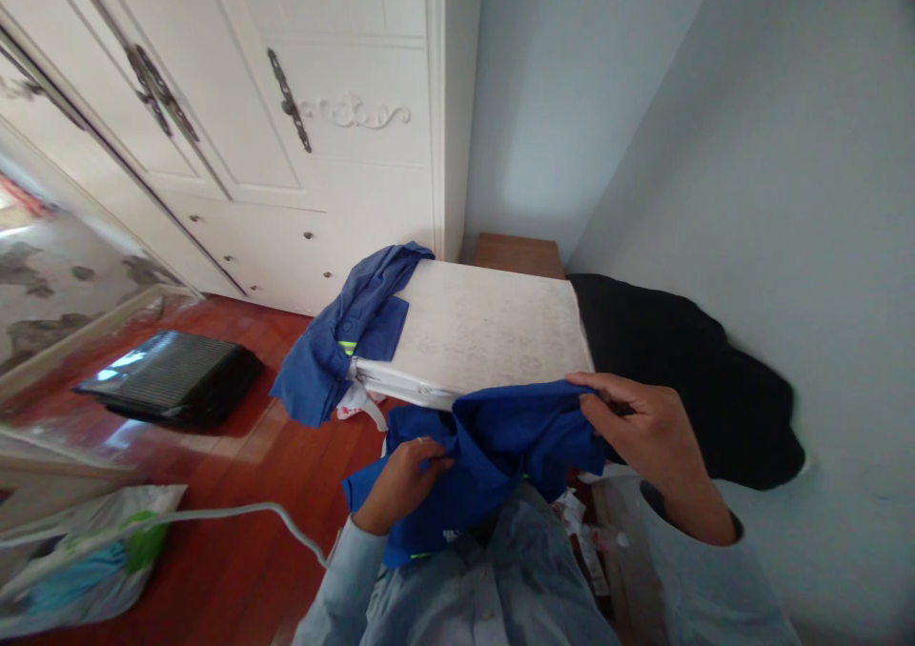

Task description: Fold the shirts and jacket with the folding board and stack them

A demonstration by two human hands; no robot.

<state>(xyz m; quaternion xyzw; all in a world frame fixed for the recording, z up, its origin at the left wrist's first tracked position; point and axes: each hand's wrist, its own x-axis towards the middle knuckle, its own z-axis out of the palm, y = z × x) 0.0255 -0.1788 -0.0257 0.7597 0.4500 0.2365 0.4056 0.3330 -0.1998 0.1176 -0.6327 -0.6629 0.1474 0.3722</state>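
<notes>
A bright blue garment with small white print and yellow-green edging hangs in front of my body, at the near edge of a white board-like table. My right hand pinches its upper right edge between thumb and fingers. On the left, my left hand has its fingers closed on the cloth; a ring shows on one finger. Over the table's left end drapes a second blue garment, with a button and a yellow-green stripe, apart from both hands.
A white wardrobe stands behind the table. Black cloth lies at the right, against the wall. A black plastic-wrapped package rests on the red wood floor. A pale cable crosses the lower left near a plastic bag.
</notes>
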